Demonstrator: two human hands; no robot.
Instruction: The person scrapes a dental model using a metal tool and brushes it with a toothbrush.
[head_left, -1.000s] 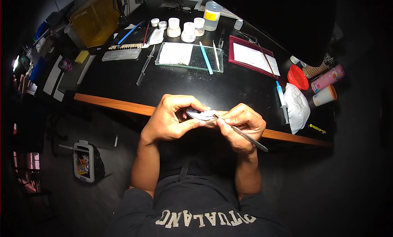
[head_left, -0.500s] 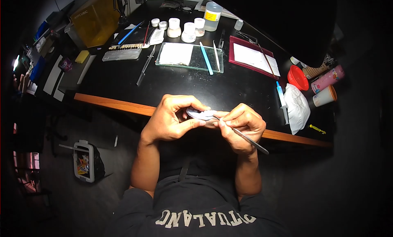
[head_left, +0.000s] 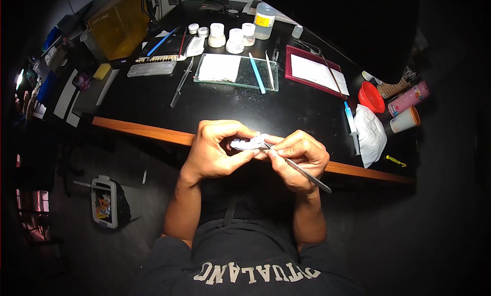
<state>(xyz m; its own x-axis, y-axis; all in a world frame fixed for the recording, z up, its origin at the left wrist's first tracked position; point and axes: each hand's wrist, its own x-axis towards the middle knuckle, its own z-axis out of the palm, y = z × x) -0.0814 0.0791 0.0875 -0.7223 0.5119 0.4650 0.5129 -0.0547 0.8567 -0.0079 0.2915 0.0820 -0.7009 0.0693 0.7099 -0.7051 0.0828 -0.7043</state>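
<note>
A small white dental model [head_left: 245, 143] with tooth-like bumps is held up near the table's front edge. My left hand [head_left: 217, 146] is closed on it, thumb along the near side and fingers along the far side. Between the thumb and fingers of my right hand [head_left: 302, 158] sits a slim metal scalpel-like tool [head_left: 309, 177]. Its flat handle points down to the right, and its other end meets the model's right side. The tip is too small to make out. Fingers of my right hand also reach behind the model.
Beyond my hands lie a glass slab [head_left: 240, 82] with a blue-handled tool [head_left: 257, 73], tweezers [head_left: 182, 83] and a maroon tray [head_left: 293, 76]. White jars [head_left: 217, 35] and a clear bottle [head_left: 265, 21] stand behind. A syringe [head_left: 352, 127], tissue [head_left: 370, 135] and red bowl [head_left: 371, 97] are right.
The dental model has tilted in my left hand, so more of its bumpy surface shows. My right hand and the metal tool have shifted slightly left.
</note>
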